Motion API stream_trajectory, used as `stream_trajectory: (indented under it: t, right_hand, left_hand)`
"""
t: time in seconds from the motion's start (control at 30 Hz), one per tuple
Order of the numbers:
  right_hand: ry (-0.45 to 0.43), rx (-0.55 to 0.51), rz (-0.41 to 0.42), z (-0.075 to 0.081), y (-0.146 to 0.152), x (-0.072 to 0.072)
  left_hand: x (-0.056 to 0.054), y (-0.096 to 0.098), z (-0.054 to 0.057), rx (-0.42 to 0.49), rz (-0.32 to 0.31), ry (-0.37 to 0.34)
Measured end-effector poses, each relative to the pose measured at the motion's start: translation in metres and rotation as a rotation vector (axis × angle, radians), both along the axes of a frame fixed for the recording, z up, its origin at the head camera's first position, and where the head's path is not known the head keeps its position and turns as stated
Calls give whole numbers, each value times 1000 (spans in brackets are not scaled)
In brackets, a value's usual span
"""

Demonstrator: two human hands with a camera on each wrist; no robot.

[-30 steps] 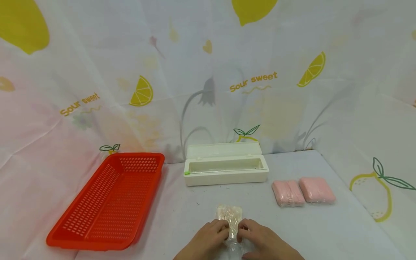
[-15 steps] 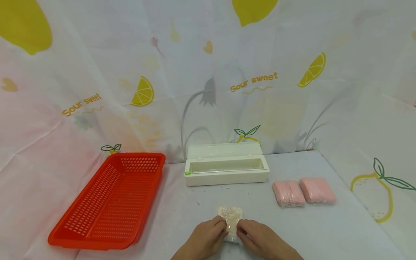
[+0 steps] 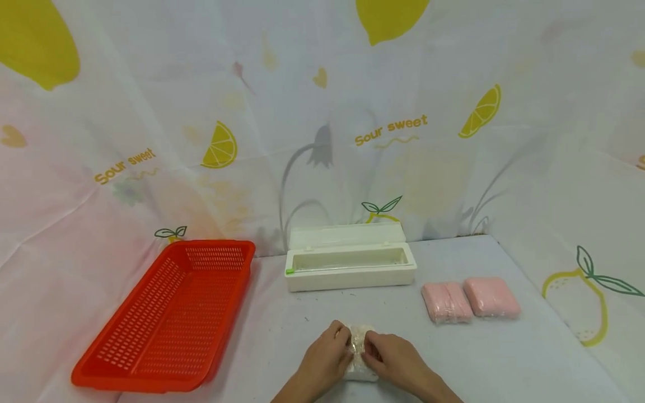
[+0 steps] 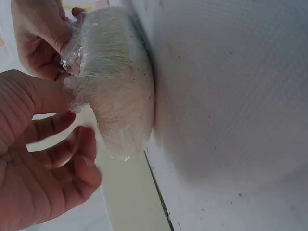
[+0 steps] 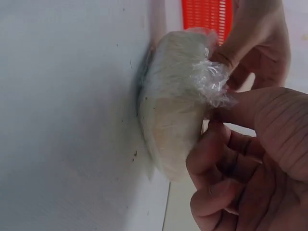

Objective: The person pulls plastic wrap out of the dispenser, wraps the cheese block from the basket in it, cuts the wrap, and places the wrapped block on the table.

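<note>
A whitish rounded block [image 3: 360, 371] wrapped in clear cling film lies on the table, close in front of the person. My left hand [image 3: 328, 351] is at its left side, thumb and forefinger pinching gathered film [image 4: 76, 89] on top. From the right, my right hand [image 3: 393, 358] pinches the same bunched film [image 5: 214, 79], its other fingers loosely curled beside the block. The two hands nearly meet over the block's middle. In the right wrist view the block [image 5: 171, 125] rests on the tabletop, with film creased tightly around its side.
Behind the hands stands a white cling film dispenser [image 3: 351, 279] with its lid up and a green slider. Two pink wrapped blocks [image 3: 447, 303] lie side by side at the right. On the left is a red slotted basket [image 3: 214, 358]. A lemon-print cloth [image 3: 322, 168] hangs behind.
Loose film at the block's near end has been drawn in and over it. Both hands have come slightly farther from the person and closer together, gathering film on top.
</note>
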State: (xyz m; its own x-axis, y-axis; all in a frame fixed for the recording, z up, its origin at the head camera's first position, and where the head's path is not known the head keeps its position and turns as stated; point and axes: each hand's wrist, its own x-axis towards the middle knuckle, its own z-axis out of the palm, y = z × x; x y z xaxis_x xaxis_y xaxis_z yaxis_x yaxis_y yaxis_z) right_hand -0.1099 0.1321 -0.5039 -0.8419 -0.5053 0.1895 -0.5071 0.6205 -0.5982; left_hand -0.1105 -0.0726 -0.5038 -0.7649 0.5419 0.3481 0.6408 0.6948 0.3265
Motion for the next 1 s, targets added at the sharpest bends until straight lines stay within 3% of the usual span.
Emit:
stream_trajectory:
  t: [0.1, 0.2, 0.3, 0.4, 0.63, 0.83, 1.0]
  right_hand:
    - [57, 33, -75, 1, -2, -2]
    - [167, 43, -104, -1, -3, -4]
    - [287, 29, -45, -4, -2, -6]
    - [348, -1, 66, -7, 2, -8]
    - [368, -11, 241, -11, 14, -7]
    - [341, -15, 314, -9, 18, -6]
    - [315, -41, 327, -8, 20, -5]
  left_hand:
    - [-4, 2, -1, -93, 0, 79]
    - [-7, 0, -3, -131, -50, 137]
    - [-7, -7, -4, -138, -114, 154]
    - [-8, -15, -5, -127, -177, 133]
    - [-10, -28, -4, -150, -281, 98]
    - [-11, -28, -9, -123, -291, 129]
    - [-10, -29, -9, -67, -283, 42]
